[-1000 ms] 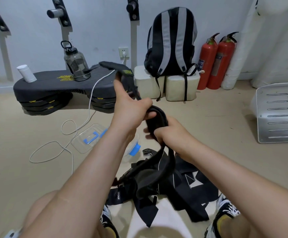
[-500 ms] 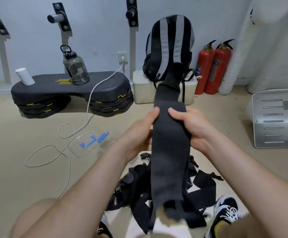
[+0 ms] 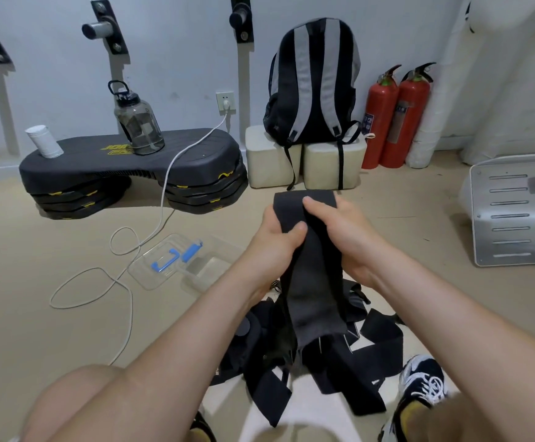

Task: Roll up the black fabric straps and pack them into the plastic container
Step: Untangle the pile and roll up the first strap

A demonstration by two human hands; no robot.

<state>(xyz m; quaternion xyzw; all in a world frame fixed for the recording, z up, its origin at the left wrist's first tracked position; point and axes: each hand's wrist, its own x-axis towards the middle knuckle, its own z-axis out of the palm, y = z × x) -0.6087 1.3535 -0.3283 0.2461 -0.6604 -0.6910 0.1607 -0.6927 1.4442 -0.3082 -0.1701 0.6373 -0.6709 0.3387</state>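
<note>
I see one black strap (image 3: 311,266) held upright in the air, just right of the container (image 3: 210,269) and nearer to me. Both hands pinch its top end. The left hand (image 3: 275,237) grips the strap's left edge, thumb pressed on the near face and fingers curled behind. The right hand (image 3: 339,231) grips the right edge, thumb laid over the top fold. The hands sit side by side, nearly touching, with the strap between them. Its lower end hangs down onto the pile (image 3: 368,355) of loose black straps, which lies on the floor right of the container and closer to me. The container is clear plastic and stands open; my left forearm hides its near corner. Its lid (image 3: 164,263), with blue clips, lies touching the container's left side. A white cable (image 3: 125,282) loops left of the container. Beyond the container stands a black step (image 3: 125,167), and beyond and right of it a backpack (image 3: 314,84).
</note>
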